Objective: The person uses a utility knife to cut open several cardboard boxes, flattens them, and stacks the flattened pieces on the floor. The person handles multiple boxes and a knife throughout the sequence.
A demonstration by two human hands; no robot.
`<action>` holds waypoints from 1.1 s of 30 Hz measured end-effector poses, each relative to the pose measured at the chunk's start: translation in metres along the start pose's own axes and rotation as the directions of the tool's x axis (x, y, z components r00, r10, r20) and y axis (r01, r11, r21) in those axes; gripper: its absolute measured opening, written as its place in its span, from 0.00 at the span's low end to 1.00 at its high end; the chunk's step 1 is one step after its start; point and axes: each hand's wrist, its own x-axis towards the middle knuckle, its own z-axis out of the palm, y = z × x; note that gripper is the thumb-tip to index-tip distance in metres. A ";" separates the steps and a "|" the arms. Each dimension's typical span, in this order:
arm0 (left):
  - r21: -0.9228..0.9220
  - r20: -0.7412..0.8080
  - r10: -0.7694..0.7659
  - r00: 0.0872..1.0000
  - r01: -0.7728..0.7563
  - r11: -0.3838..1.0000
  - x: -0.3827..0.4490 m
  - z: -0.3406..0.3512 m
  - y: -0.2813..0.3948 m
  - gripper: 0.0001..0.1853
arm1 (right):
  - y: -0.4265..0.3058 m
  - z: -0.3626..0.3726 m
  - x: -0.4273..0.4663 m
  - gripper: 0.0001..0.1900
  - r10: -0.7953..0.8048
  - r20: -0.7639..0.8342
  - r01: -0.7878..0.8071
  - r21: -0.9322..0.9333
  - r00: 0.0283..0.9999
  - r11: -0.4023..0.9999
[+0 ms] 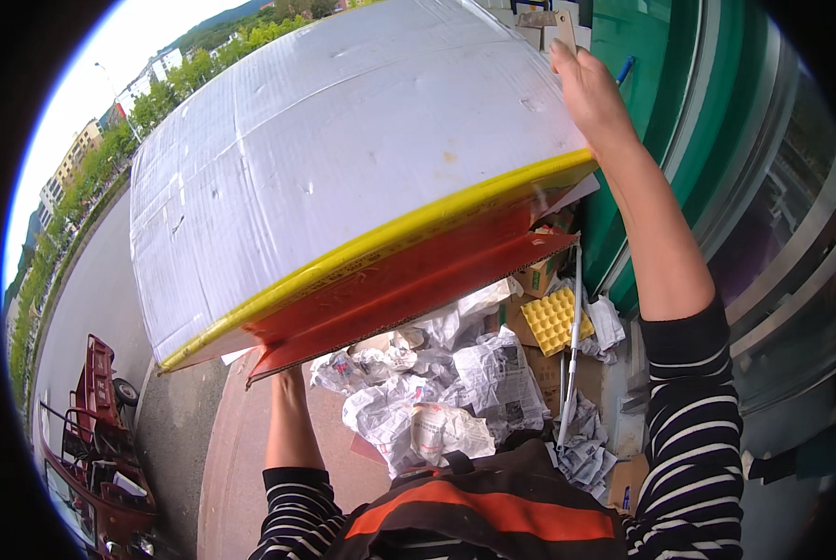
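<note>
A large cardboard box (362, 133) is tilted up in front of me, its broad white side towards me. Yellow tape-like trim (390, 252) runs along its near edge, and a red flap (418, 287) hangs open below. My right hand (593, 94) is at the box's right edge, closed around a tool with a pale, holed handle (566, 31). A flat, brownish blade-like part sticks out to the left of that handle. My left forearm (292, 420) reaches up under the box's near left corner. The left hand itself is hidden behind the flap.
Crumpled newspaper (446, 378) lies heaped on the pavement below the box. Beside it are a yellow egg tray (556, 320) and a slim metal pole (572, 364). A green door frame (624, 140) stands on the right, and a red cargo tricycle (99, 434) on the left.
</note>
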 end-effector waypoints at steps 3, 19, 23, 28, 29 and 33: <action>0.002 0.040 -0.003 0.999 0.003 1.000 0.011 0.012 -0.012 0.25 | 0.022 0.010 0.020 0.18 -0.039 0.028 0.039 0.015 0.999 0.999; -0.123 0.526 0.066 0.848 -0.001 0.992 0.021 0.149 0.010 0.22 | 0.067 -0.090 -0.035 0.17 0.523 -0.173 -0.397 0.469 0.834 0.789; 0.026 0.710 -0.035 0.703 0.024 0.999 0.024 0.197 0.038 0.19 | 0.116 -0.086 -0.118 0.16 0.757 -0.175 -0.575 0.550 0.630 0.605; 0.065 0.578 -0.011 0.816 -0.032 0.997 0.001 0.320 -0.005 0.13 | 0.200 -0.117 -0.269 0.15 0.933 -0.025 -0.771 0.555 0.359 0.311; 0.201 0.517 -0.003 0.856 -0.118 0.973 -0.030 0.345 -0.029 0.12 | 0.215 -0.123 -0.312 0.16 0.946 -0.089 -0.807 0.500 0.312 0.314; 0.421 0.533 -0.113 0.838 -0.147 0.895 -0.077 0.365 -0.119 0.14 | 0.215 -0.149 -0.484 0.19 0.997 0.018 -0.942 0.328 0.075 0.065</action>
